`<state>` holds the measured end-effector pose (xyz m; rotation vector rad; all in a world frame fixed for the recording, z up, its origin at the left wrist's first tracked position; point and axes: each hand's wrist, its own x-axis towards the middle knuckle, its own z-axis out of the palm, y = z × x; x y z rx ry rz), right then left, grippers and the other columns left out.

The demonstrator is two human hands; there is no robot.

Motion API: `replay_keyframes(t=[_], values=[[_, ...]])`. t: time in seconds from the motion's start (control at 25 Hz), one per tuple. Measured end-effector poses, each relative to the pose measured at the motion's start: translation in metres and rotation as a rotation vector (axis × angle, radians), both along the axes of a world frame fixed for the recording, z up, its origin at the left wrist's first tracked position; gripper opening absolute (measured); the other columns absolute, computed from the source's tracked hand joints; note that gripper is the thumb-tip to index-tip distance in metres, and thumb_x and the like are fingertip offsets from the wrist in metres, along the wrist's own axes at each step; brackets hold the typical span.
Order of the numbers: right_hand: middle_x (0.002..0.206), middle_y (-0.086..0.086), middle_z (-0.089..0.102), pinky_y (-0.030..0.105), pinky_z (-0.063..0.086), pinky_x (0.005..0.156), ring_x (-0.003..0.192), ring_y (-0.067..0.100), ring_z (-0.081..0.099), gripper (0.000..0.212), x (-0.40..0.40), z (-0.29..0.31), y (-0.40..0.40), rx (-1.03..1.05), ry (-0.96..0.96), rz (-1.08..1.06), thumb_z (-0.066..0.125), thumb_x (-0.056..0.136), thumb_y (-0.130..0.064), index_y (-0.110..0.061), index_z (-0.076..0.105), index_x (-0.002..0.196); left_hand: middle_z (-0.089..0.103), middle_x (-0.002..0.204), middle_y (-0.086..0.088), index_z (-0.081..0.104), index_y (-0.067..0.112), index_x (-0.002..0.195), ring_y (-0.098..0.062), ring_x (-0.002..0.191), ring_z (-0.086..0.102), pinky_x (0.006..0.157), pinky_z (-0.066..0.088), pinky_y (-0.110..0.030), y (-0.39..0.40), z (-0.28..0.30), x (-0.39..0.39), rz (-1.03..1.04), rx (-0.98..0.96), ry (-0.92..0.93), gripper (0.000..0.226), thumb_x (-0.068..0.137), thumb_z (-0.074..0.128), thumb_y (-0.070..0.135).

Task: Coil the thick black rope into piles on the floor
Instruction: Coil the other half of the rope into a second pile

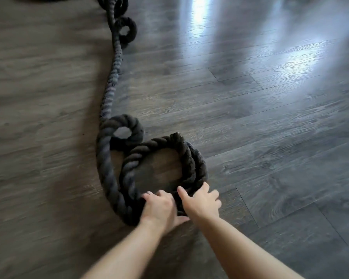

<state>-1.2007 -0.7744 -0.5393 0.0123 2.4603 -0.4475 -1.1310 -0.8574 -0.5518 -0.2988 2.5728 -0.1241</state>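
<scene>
Looks like an indoor room, maybe a home or a small gym; cannot tell which. Shown by the floor [270,121] of grey wood-look planks with clear seams, glossy, reflecting bright daylight in pale streaks. Also fits a training space: thick black rope [111,85] lying across it.

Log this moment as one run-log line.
left hand: gripping thick black twisted rope | right hand: open on coil | grey wood-plank floor: rope trails away

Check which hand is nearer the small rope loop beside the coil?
Left. The left hand grips the coil's near edge, below the small loop; the right hand sits farther right.
</scene>
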Motion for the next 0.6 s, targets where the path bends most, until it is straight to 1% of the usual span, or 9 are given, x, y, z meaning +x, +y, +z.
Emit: replay_keyframes(t=[0.08, 0.12, 0.24, 0.32, 0.36, 0.4, 0.48, 0.52, 0.6], values=[[0.149, 0.024, 0.022, 0.047, 0.031, 0.106, 0.132, 0.042, 0.031, 0.119, 0.003, -0.008, -0.01, 0.027, -0.104, -0.207, 0.056, 0.072, -0.079, -0.011, 0.001, 0.154, 0.053, 0.124, -0.02, 0.047, 0.004, 0.135, -0.035, 0.11, 0.051, 0.091, 0.041, -0.051, 0.046, -0.002, -0.01, 0.08, 0.078, -0.014, 0.049, 0.101, 0.036, 0.037], [0.15, 0.026, 0.02, 0.048, 0.03, 0.107, 0.132, 0.044, 0.032, 0.124, 0.0, -0.011, -0.007, 0.076, -0.112, -0.266, 0.061, 0.07, -0.077, -0.009, -0.003, 0.153, 0.053, 0.125, -0.019, 0.048, 0.006, 0.136, -0.033, 0.11, 0.052, 0.091, 0.042, -0.048, 0.058, -0.001, -0.01, 0.086, 0.142, -0.014, 0.047, 0.1, 0.036, 0.035], [0.144, 0.024, 0.027, 0.047, 0.035, 0.103, 0.129, 0.044, 0.035, 0.101, -0.011, -0.017, 0.019, 0.124, -0.042, -0.33, 0.073, 0.075, -0.049, -0.006, 0.01, 0.142, 0.06, 0.117, -0.012, 0.055, 0.011, 0.125, -0.033, 0.105, 0.058, 0.087, 0.044, -0.041, 0.047, 0.011, 0.006, 0.034, 0.385, 0.083, 0.061, 0.088, 0.052, 0.06], [0.138, 0.023, 0.033, 0.046, 0.04, 0.096, 0.125, 0.043, 0.038, 0.085, -0.013, -0.02, 0.032, 0.096, 0.009, -0.337, 0.074, 0.075, -0.035, -0.005, 0.018, 0.132, 0.061, 0.121, -0.008, 0.055, 0.013, 0.124, -0.031, 0.113, 0.058, 0.092, 0.046, -0.041, 0.007, 0.02, 0.017, -0.113, 0.465, 0.091, 0.078, 0.073, 0.066, 0.071], [0.136, 0.023, 0.034, 0.046, 0.041, 0.094, 0.123, 0.043, 0.039, 0.082, -0.014, -0.022, 0.032, 0.095, 0.023, -0.32, 0.073, 0.075, -0.033, -0.005, 0.019, 0.131, 0.055, 0.133, -0.008, 0.048, 0.012, 0.135, -0.03, 0.125, 0.051, 0.102, 0.042, -0.044, -0.022, 0.021, 0.017, -0.246, 0.417, 0.042, 0.095, 0.065, 0.073, 0.071], [0.135, 0.023, 0.034, 0.046, 0.042, 0.093, 0.122, 0.043, 0.039, 0.08, -0.012, -0.023, 0.032, 0.1, 0.035, -0.291, 0.073, 0.076, -0.032, -0.005, 0.02, 0.13, 0.041, 0.149, -0.008, 0.035, 0.011, 0.147, -0.029, 0.14, 0.035, 0.113, 0.03, -0.05, -0.054, 0.02, 0.014, -0.374, 0.291, -0.038, 0.117, 0.056, 0.079, 0.07], [0.134, 0.023, 0.034, 0.047, 0.043, 0.09, 0.121, 0.042, 0.039, 0.077, -0.008, -0.022, 0.034, 0.094, 0.047, -0.236, 0.071, 0.078, -0.035, -0.006, 0.02, 0.128, 0.003, 0.165, -0.007, 0.002, 0.015, 0.157, -0.029, 0.151, -0.005, 0.117, -0.004, -0.061, -0.112, 0.021, 0.001, -0.574, 0.034, -0.17, 0.151, 0.043, 0.087, 0.066], [0.135, 0.023, 0.033, 0.047, 0.043, 0.09, 0.121, 0.042, 0.039, 0.077, -0.007, -0.021, 0.037, 0.084, 0.045, -0.205, 0.071, 0.08, -0.036, -0.006, 0.019, 0.128, -0.006, 0.165, -0.005, -0.006, 0.018, 0.157, -0.028, 0.149, -0.014, 0.113, -0.014, -0.061, -0.131, 0.018, -0.002, -0.629, -0.017, -0.182, 0.157, 0.04, 0.089, 0.064], [0.135, 0.023, 0.032, 0.046, 0.043, 0.09, 0.122, 0.042, 0.037, 0.076, -0.005, -0.022, 0.048, 0.086, 0.036, -0.171, 0.069, 0.081, -0.037, -0.006, 0.018, 0.128, -0.002, 0.166, -0.004, -0.001, 0.02, 0.157, -0.029, 0.149, -0.016, 0.111, -0.019, -0.06, -0.143, 0.01, -0.006, -0.713, 0.009, -0.15, 0.156, 0.038, 0.088, 0.068]])
